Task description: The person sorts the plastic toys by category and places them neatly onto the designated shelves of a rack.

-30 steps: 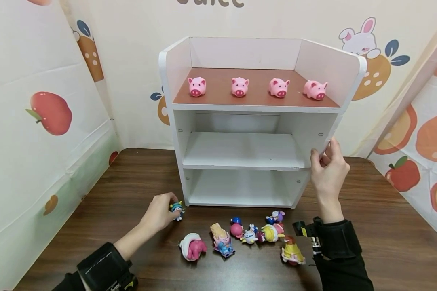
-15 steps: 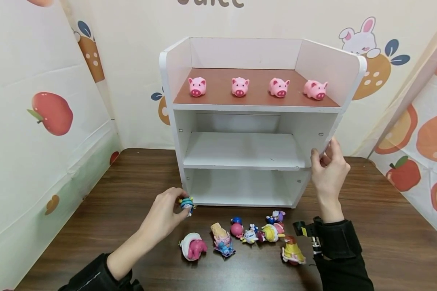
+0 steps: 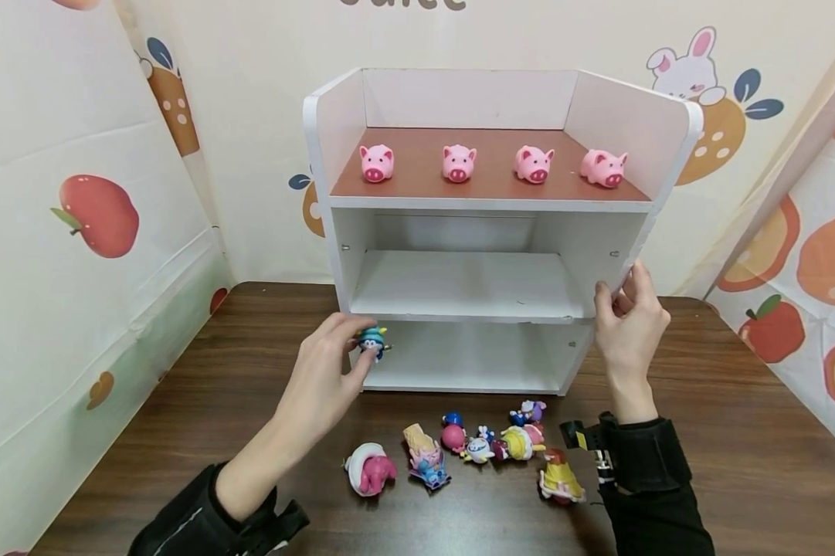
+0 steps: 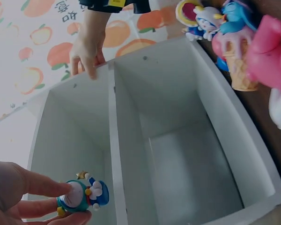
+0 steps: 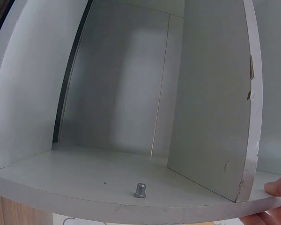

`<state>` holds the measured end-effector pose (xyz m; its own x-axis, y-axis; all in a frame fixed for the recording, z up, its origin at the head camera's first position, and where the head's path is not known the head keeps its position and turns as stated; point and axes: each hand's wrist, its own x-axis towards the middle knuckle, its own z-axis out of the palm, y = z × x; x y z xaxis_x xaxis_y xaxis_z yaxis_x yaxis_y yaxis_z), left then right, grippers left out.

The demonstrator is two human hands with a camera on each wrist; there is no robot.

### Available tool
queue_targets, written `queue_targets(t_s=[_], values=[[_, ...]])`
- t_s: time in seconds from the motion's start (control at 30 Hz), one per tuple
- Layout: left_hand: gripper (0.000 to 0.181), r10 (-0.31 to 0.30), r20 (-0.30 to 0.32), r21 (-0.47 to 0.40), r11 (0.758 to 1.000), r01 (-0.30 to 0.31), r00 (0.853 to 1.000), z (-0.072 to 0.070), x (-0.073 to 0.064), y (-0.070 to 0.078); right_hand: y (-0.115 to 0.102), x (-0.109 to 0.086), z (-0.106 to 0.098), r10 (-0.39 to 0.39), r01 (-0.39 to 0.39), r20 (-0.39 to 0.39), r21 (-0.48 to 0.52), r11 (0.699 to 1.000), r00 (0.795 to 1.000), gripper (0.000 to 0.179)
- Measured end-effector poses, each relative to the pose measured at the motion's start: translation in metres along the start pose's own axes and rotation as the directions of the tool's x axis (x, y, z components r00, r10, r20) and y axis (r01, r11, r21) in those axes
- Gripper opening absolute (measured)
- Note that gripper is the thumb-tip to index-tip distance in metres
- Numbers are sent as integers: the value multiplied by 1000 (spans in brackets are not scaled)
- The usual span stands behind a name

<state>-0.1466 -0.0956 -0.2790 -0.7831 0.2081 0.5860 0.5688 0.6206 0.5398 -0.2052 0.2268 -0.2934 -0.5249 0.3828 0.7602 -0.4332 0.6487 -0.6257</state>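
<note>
My left hand (image 3: 327, 371) pinches a small toy figurine (image 3: 372, 344) with a teal striped hat and blue body, held in front of the shelf's lower left. In the left wrist view the figurine (image 4: 86, 194) sits between thumb and fingers, a small gold star at its side. My right hand (image 3: 629, 332) grips the right side panel of the white shelf unit (image 3: 459, 315) at its front edge. The right wrist view catches only its fingertips (image 5: 277, 187) at that panel edge. On the brown top level stand several pink toy pigs (image 3: 458, 164).
Several loose figurines lie on the wooden table (image 3: 264, 340) before the shelf: a pink-and-white one (image 3: 370, 469), an ice-cream-cone one (image 3: 425, 457), a small penguin-like one (image 3: 478, 449) and a yellow-dressed one (image 3: 560, 479). A metal shelf peg (image 5: 140, 190) sticks out of the side panel.
My left hand has lifted the blue figurine from the table by the shelf's left foot, up and to the right, to the height of the lower compartment. The right hand keeps its place.
</note>
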Motion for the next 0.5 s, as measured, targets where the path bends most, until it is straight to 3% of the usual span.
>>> queue_targets(t_s=[0.13,0.5], values=[[27,9,-9,4,1000,-9,1000,3,11,5,1,1,1,-3,3,-7,1,1000,1000,46],[25,23,-53,115,993,-17,998,15,41,4,1,0,1,-1,1,-6,3,1000,1000,45]])
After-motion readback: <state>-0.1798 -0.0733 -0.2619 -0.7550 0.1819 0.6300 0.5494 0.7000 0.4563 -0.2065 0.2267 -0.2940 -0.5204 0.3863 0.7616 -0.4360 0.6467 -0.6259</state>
